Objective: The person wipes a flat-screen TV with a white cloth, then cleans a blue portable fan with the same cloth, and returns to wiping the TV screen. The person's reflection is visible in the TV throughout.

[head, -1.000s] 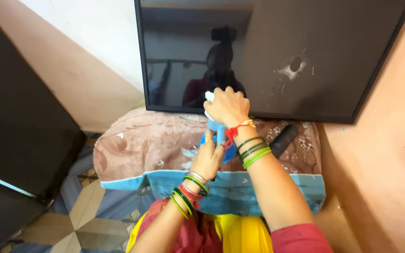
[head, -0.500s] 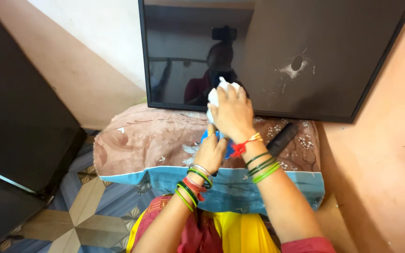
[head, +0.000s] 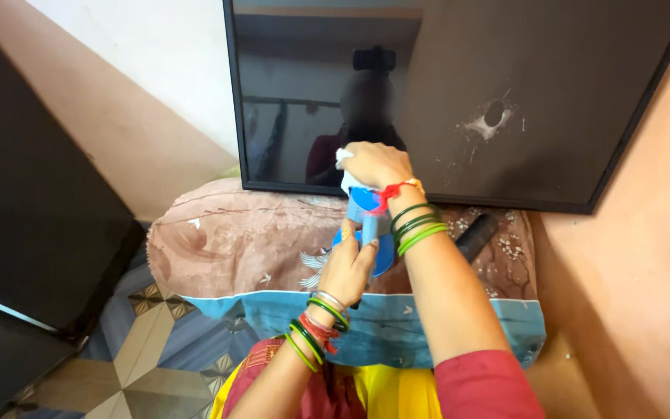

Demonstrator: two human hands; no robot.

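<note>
A large flat black screen [head: 459,93] leans upright on a cushion, with a dusty mark at its right. My left hand [head: 348,268] grips a blue spray bottle [head: 367,225] in front of the screen's lower edge. My right hand [head: 374,164] is closed on a white cloth [head: 344,157], pressed near the bottle's top and the screen's bottom edge. Both wrists wear green bangles.
The brown and blue patterned cushion [head: 250,256] lies beneath the screen. A black remote-like object [head: 476,235] rests on it at the right. Another dark panel [head: 32,202] stands at the left over a patterned tiled floor [head: 149,349]. An orange wall [head: 645,295] rises at the right.
My right hand with the cloth has risen from the bottle toward the screen's lower edge. The left hand has stayed holding the bottle.
</note>
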